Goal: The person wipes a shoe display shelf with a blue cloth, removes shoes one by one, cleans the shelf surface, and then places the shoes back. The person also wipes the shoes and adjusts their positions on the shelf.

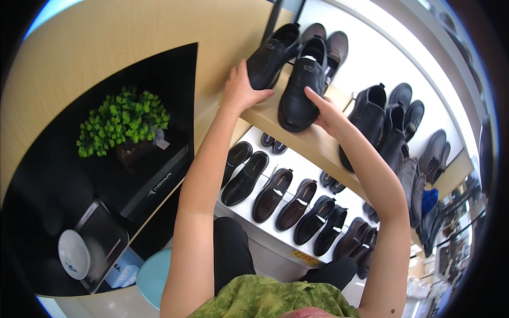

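A pair of black leather slip-on shoes stands on a light wooden shelf (262, 115), toes towards me. My left hand (240, 89) cups the toe of the left black shoe (267, 61), its fingers along the outer side and its thumb spread in front. On the right black shoe (300, 93) my right hand (328, 113) has its thumb over the upper; its other fingers are partly hidden at the side. White paper shows inside this shoe. Behind the pair, brown shoes (337, 45) lean against the white back wall.
More black slip-ons (366, 115) stand along the shelf to the right. A lower white shelf (260, 228) bears several dark loafers (274, 194) and a yellow price tag (305, 257). At left, a black counter (43, 190) holds a green plant (123, 119), a tray (105, 238) and a white bowl (74, 254). A light-blue stool (155, 274) is beside me.
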A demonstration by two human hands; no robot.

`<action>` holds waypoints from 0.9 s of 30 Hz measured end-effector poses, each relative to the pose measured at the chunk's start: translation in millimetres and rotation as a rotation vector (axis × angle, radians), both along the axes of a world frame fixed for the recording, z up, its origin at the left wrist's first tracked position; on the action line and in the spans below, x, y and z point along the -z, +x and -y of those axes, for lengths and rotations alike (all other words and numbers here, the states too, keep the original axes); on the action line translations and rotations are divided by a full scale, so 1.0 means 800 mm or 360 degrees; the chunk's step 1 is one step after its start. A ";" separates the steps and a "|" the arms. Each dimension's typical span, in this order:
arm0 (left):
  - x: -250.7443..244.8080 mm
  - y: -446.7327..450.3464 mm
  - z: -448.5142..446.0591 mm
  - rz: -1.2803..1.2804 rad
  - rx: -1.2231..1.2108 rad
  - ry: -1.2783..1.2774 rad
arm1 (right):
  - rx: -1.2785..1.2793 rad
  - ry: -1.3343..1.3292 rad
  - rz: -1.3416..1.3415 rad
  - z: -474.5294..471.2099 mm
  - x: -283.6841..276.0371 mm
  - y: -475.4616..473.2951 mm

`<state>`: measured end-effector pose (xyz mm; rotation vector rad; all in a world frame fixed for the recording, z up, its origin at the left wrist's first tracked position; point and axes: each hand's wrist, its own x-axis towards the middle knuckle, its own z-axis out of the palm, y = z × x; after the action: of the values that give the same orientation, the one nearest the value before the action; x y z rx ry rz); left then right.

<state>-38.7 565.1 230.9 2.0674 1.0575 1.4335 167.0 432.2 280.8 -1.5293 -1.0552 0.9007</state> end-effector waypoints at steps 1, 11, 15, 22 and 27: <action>-0.003 0.000 -0.001 0.0030 0.0038 -0.0049 | -0.0070 0.0078 -0.0267 -0.005 0.004 -0.002; 0.004 -0.006 0.000 0.0030 -0.0099 0.0088 | 0.0403 0.0545 -0.0323 -0.044 0.043 -0.044; 0.008 0.002 0.005 0.0044 -0.0169 0.0092 | 0.0384 0.0602 -0.0252 -0.045 0.044 -0.050; 0.013 0.007 0.009 0.0056 -0.0232 0.0120 | 0.0423 0.0707 -0.0087 -0.054 0.046 -0.046; 0.018 0.001 -0.009 -0.0009 -0.0157 0.0174 | 0.0482 0.0637 0.0051 -0.064 0.045 -0.043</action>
<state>-37.9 572.3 216.3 2.1221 1.1209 1.5668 132.5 483.8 244.8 -1.3200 -0.9279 0.4256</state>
